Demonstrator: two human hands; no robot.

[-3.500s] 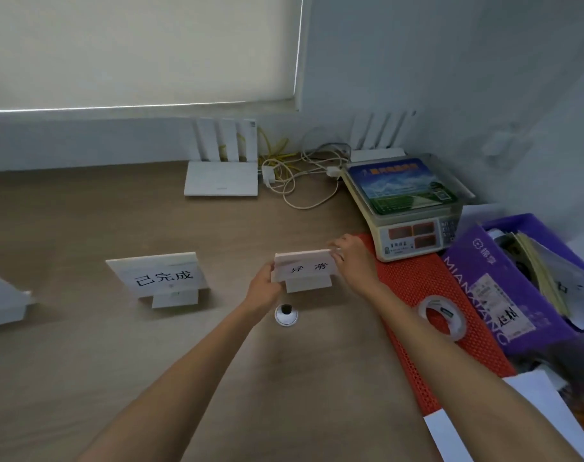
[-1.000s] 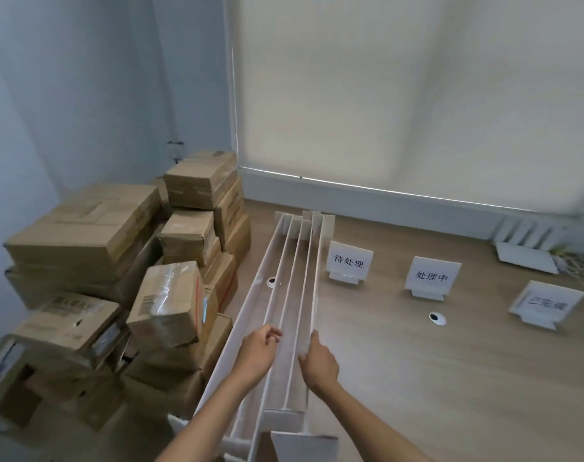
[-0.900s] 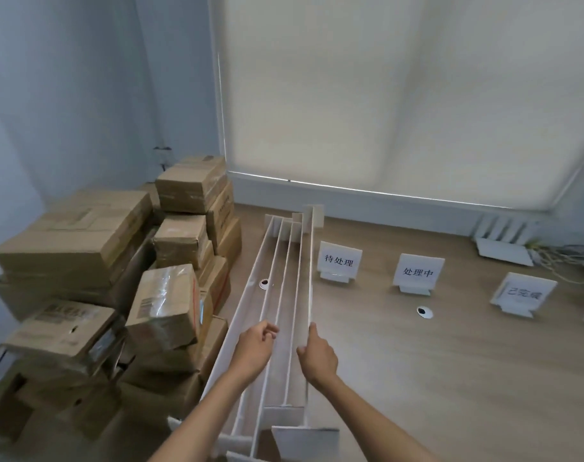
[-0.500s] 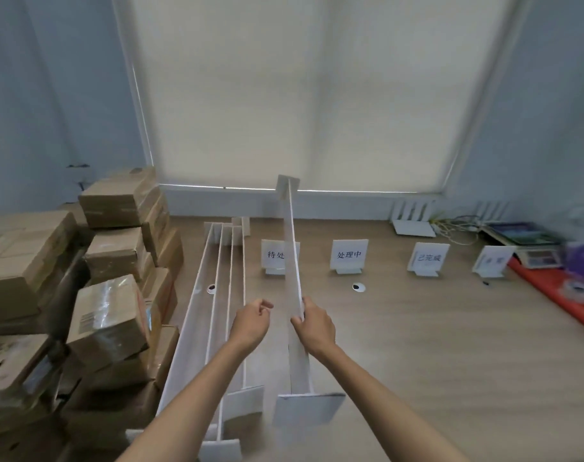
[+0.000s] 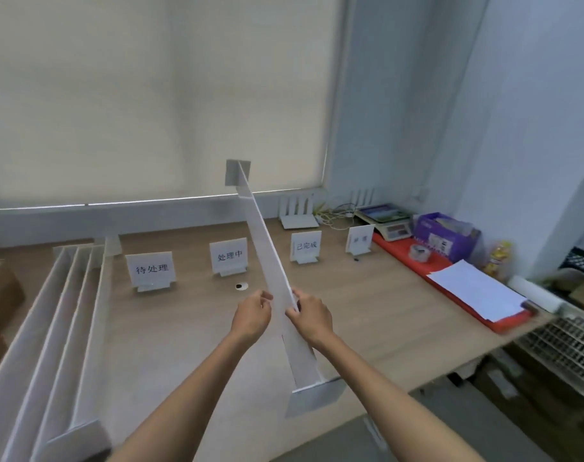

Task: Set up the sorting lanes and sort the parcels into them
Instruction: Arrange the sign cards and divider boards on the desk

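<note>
A long white divider board (image 5: 263, 248) with a square foot at each end is lifted above the wooden table (image 5: 367, 315), tilted with its far end high. My left hand (image 5: 252, 316) and my right hand (image 5: 312, 316) pinch its thin top edge from either side near the middle. Several more white dividers (image 5: 67, 315) lie side by side on the table's left. Four white label stands line the back: one (image 5: 151, 270), a second (image 5: 229, 256), a third (image 5: 305, 246) and a fourth (image 5: 359, 241).
A red mat (image 5: 450, 288) on the right carries white paper sheets (image 5: 477, 288), a tape roll (image 5: 418, 252), a purple box (image 5: 445, 233) and a scale (image 5: 385, 219). White routers (image 5: 299, 211) and cables sit by the window. A small round grommet (image 5: 241, 286) lies in the tabletop.
Both hands have carried the divider rightward, away from the stack on the left, to between the second and third label stands. The view has swung right, and the cardboard parcels have left the frame.
</note>
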